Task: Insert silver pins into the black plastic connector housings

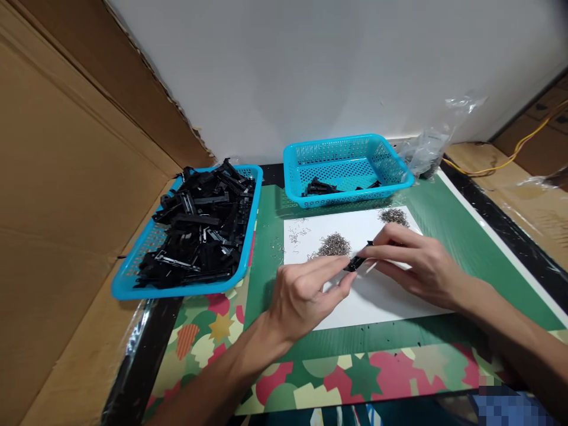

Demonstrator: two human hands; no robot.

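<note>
A small black plastic part (356,262) is held between both hands over the white sheet (355,305). My left hand (313,290) pinches its near left end with thumb and fingers. At its far right end, the fingers of my right hand (410,260) are closed on the part; a thin pale stick (371,267) shows just beneath them. Behind my left fingertips lies a pile of tiny metal pieces (335,245), and a second metal pile (393,216) sits beyond my right hand.
At the left, a blue basket (249,260) is heaped with black parts. Another blue basket (348,142) at the back holds several black parts. A clear plastic bag (426,154) stands beside it. Cardboard (66,207) rises along the left side.
</note>
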